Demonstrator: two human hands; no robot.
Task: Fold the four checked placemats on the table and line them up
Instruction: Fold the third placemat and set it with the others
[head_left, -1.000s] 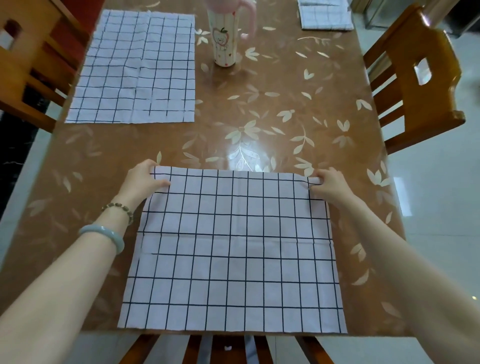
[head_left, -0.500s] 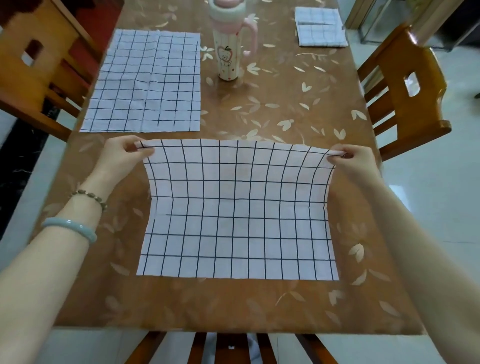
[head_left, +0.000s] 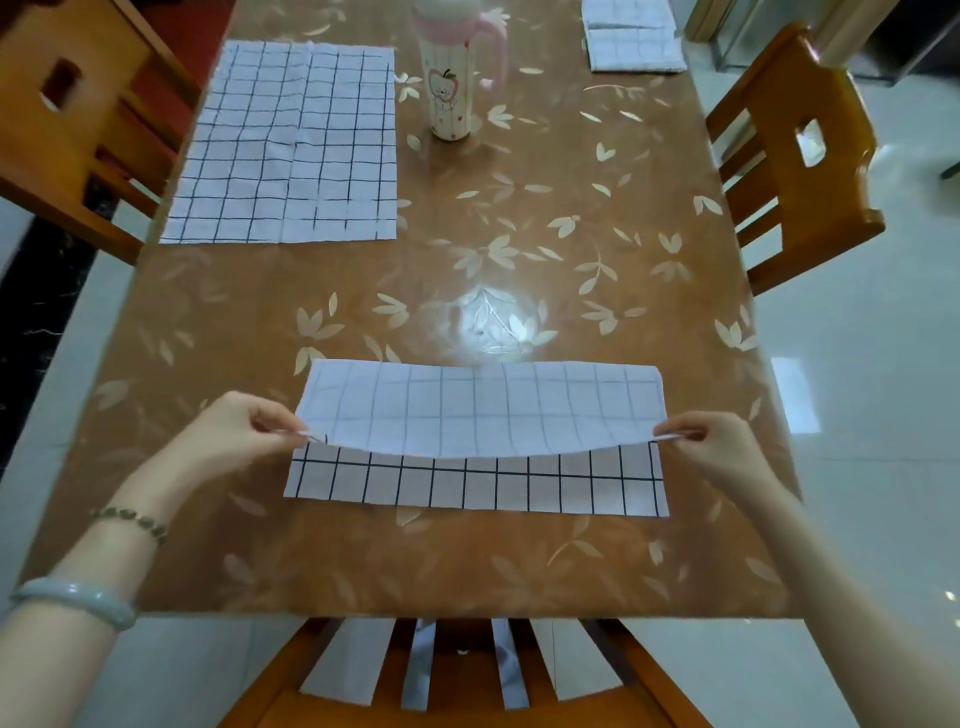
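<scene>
A white placemat with black checks (head_left: 478, 415) lies near the front of the brown table (head_left: 467, 561), its far half turned over toward me so the pale underside faces up. My left hand (head_left: 244, 431) pinches the left corner of that turned-over edge and my right hand (head_left: 711, 441) pinches the right corner. The edge sags in the middle above the lower layer, about a row and a half short of the near edge. A second placemat (head_left: 291, 145) lies flat at the far left. Folded placemats (head_left: 631, 36) sit at the far right.
A tall white and pink cup with a handle (head_left: 454, 78) stands at the far middle. Wooden chairs stand at the left (head_left: 78, 130), at the right (head_left: 795, 156) and at the near edge (head_left: 457, 675).
Both hands lifted the placemat's far edge off the table and brought it over toward me, doubling the mat on itself. The view has shifted too.
</scene>
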